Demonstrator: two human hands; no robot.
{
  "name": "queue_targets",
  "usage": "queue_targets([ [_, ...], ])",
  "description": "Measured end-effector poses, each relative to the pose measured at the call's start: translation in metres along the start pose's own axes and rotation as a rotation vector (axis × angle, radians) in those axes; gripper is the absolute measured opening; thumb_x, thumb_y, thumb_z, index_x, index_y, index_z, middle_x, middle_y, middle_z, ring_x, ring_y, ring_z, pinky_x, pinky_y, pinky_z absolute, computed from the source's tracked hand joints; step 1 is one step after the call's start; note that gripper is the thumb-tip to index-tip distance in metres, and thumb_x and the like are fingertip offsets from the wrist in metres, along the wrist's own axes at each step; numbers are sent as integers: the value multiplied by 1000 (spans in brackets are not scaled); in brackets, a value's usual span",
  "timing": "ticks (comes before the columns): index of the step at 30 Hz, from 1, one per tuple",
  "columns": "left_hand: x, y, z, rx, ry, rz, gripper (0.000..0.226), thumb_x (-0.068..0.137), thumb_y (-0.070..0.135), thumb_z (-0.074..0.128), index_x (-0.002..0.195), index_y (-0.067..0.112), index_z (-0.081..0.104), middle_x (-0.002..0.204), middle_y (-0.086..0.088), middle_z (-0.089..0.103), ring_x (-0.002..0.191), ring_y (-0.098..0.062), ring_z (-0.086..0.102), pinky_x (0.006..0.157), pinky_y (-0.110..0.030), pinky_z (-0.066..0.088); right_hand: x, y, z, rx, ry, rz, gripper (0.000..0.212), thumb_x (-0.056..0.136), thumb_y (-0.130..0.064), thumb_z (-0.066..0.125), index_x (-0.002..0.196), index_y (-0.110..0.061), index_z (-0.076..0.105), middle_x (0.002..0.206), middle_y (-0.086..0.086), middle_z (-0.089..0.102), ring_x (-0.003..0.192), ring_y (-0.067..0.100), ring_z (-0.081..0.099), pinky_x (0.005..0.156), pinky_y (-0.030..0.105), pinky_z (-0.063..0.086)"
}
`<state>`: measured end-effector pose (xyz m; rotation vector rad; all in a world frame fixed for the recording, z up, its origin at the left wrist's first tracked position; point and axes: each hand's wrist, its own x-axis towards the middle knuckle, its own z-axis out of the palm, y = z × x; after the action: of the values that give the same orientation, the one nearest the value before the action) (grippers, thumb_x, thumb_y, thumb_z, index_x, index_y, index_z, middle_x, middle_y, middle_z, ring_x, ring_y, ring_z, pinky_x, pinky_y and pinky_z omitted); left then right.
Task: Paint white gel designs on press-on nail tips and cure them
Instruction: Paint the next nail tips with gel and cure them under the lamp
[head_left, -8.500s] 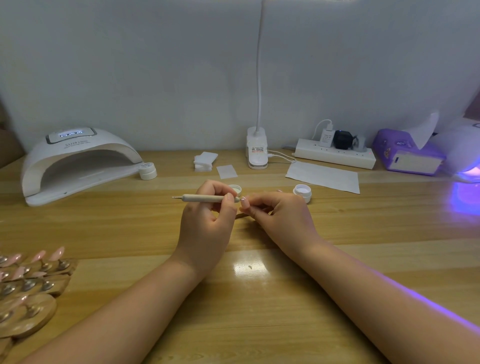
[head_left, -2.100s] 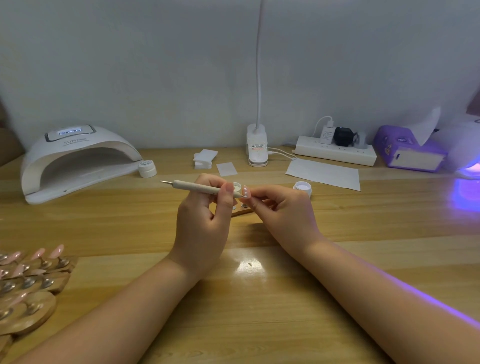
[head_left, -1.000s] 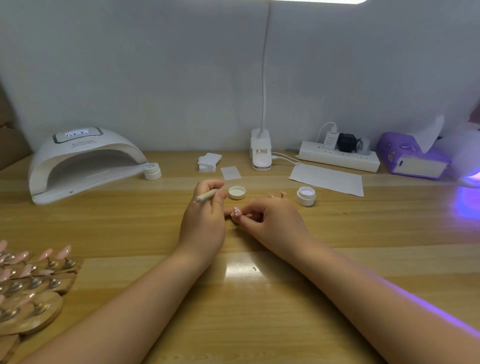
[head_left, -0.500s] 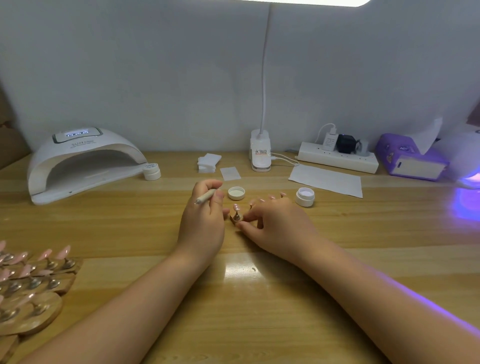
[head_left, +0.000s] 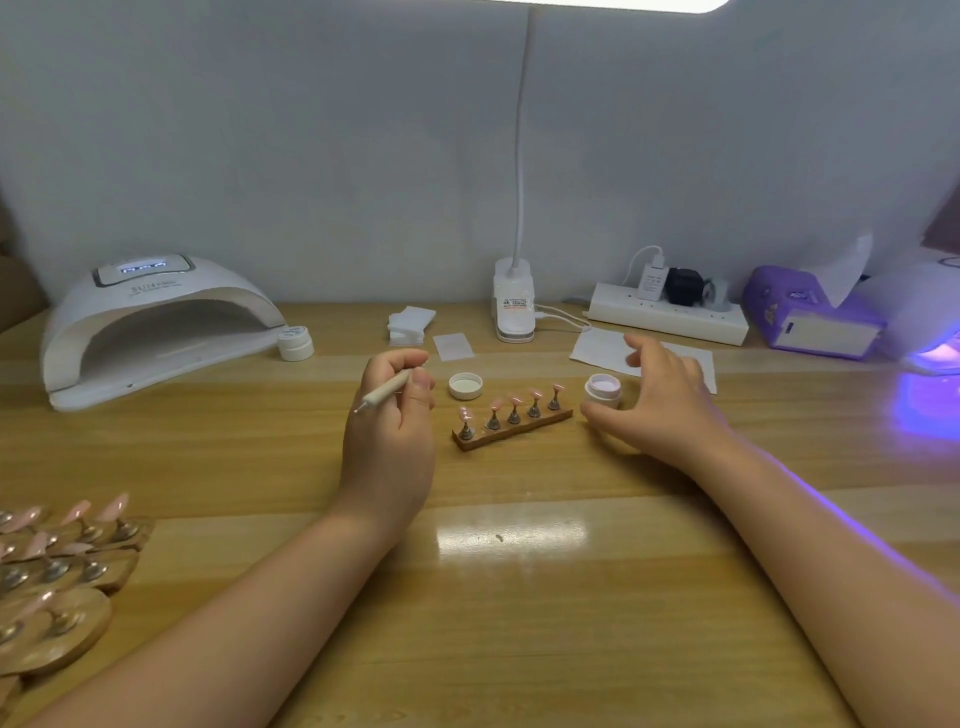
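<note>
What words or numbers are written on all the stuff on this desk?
"SUN": on top of the white nail lamp, under its lit display; smaller line beneath too blurred.
Display digits: too blurred.
Clip lamp base label: too small.
White charger print: too small.
Closed gel jar lid writing: blurred.
Purple tissue box stickers: unreadable.

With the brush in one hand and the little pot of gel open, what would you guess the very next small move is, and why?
Probably the right hand closes on the open gel pot to steady it: its spread fingers hover right beside the pot. The left hand holds the brush away from the nail tips, which sit untouched on their wooden holder, so reloading gel looks likely.
</note>
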<state>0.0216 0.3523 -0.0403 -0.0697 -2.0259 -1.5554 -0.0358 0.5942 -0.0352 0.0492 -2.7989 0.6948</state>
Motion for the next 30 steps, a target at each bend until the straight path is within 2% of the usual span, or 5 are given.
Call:
queue_targets([
  [9,-4,7,-2,-13,-7,31,13,91,35,43,97,33,54,87,2,63,84,-23,61,78,-43,51,4,7,9,178,-14,-39,81,79,-41,73,146,-24,28,111,-10,58,118,20,49,99,43,44],
  [13,-6,11,-3,-30,-26,62,11,98,27,47,98,34,55,85,4,63,81,-19,61,77,-41,52,4,8,9,250,48,-86,78,78,-37,76,142,-24,34,102,-13,58,106,14,56,89,33,48],
  [18,-8,34,-4,-104,-116,120,16,93,33,45,96,30,60,83,5,65,76,-7,61,67,-16,51,-2,-18,-9,313,324,-408,68,74,-23,81,131,-18,44,99,-10,56,84,4,57,74,18,48],
  [21,-9,52,-3,-137,-135,167,17,93,30,46,92,25,62,84,3,65,72,-13,62,63,-21,50,-10,-42,-22,267,317,-565,69,74,-24,81,131,-15,42,100,-3,60,84,8,57,70,11,46],
  [30,-3,61,-7,-24,-120,206,13,97,16,52,85,20,54,66,-4,60,58,-13,56,49,-16,43,-36,-80,-25,225,190,-713,72,72,-22,83,131,-9,45,98,2,65,80,13,58,71,23,51],
])
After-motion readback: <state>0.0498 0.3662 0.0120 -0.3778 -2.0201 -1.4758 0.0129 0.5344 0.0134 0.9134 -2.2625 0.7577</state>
